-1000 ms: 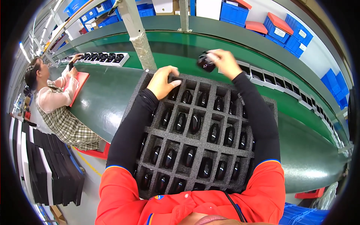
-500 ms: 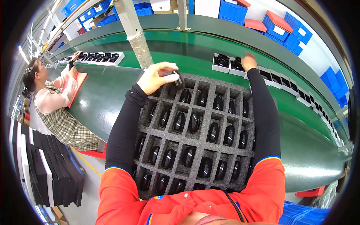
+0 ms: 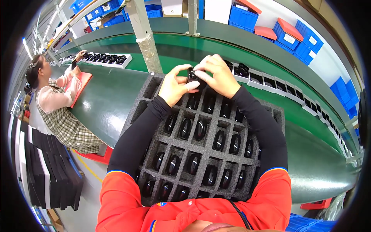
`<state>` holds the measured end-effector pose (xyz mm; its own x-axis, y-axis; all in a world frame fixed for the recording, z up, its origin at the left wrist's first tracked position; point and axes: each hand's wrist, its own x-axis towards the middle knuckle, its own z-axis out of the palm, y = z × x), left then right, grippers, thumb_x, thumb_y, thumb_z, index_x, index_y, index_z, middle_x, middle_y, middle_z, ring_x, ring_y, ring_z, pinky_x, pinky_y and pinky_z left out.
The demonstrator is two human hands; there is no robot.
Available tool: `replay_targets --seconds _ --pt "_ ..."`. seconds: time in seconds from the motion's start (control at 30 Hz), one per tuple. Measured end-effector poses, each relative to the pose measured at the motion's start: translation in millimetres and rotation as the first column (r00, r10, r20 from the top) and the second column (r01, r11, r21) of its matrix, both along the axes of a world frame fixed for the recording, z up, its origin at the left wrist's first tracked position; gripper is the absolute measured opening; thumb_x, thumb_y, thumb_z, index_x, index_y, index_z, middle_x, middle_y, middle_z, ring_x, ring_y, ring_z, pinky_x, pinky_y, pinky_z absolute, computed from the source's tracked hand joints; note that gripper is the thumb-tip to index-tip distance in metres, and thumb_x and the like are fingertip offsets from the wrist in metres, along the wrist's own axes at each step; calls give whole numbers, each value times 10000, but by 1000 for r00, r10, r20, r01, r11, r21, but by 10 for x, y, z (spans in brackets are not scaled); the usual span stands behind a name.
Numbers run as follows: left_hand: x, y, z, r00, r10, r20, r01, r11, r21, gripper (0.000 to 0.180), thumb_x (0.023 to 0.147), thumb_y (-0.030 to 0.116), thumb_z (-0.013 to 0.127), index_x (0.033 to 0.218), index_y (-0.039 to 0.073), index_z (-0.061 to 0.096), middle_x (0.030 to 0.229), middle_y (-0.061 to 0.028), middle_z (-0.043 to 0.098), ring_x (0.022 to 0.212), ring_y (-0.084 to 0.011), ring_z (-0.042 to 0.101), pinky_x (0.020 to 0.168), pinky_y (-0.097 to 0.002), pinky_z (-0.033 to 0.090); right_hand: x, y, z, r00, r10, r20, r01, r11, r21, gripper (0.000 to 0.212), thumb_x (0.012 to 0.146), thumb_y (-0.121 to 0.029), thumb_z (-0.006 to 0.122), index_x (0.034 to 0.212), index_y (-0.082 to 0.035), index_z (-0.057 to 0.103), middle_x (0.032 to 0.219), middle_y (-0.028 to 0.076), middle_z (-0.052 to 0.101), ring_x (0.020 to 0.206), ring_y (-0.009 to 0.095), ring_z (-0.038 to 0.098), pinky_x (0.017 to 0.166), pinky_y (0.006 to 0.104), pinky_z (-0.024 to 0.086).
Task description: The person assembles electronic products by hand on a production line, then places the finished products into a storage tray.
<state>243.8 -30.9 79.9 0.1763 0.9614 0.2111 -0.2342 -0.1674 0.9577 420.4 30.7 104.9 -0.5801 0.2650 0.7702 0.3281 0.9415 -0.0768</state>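
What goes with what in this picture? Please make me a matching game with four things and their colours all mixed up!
Things:
1. Piece between the left hand and the right hand
2. Foam tray with many compartments
3. Row of boxes on the right, beyond the tray
4. Flat sheet by the co-worker

Colours:
A. Grey
B. Red
C. Black
D. White

Right pairs: 1-C, 2-A, 3-D, 4-B.
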Motion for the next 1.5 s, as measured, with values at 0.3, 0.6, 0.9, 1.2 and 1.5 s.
replay_targets --seconds 0.3,0.6,0.9,1.2,1.5 --pt "65 -32 -86 978 30 -204 -10 995 97 555 763 15 664 1239 37 379 1075 -187 576 967 -242 595 826 -345 494 172 293 -127 995 98 -26 -96 828 -553 175 823 -170 597 910 -29 651 830 99 601 829 208 593 761 310 462" --pt "-113 122 -352 231 309 -923 372 848 377 314 771 187 646 1073 125 588 1419 -174 245 1307 -442 156 1060 -497 163 1669 1397 -702 605 -749 270 792 533 -296 221 803 -228 570 896 -49 658 918 180 625 908 353 566 787 421 445" --pt "86 264 60 966 -59 -251 85 992 93 241 802 138 661 1001 28 579 1095 -96 585 948 -165 592 769 -271 482 1482 1324 -630 746 -656 114 653 687 -318 262 820 -195 564 1015 -29 619 1017 150 617 943 276 584 822 359 462" --pt "500 484 35 1000 0 5 0 997 73 524 743 -42 664 1175 11 373 976 -217 597 869 -289 629 729 -366 564 514 590 -157 967 -67 -246 -194 431 -881 286 879 -284 528 810 -24 626 789 28 604 723 108 553 615 278 455" --pt "455 487 22 998 53 -31 -51 996 80 529 701 -42 701 1137 -22 401 927 -186 613 828 -241 636 667 -319 574 450 402 40 952 86 -295 -257 749 -611 189 821 -157 608 958 -37 658 853 30 566 717 104 508 660 252 421"
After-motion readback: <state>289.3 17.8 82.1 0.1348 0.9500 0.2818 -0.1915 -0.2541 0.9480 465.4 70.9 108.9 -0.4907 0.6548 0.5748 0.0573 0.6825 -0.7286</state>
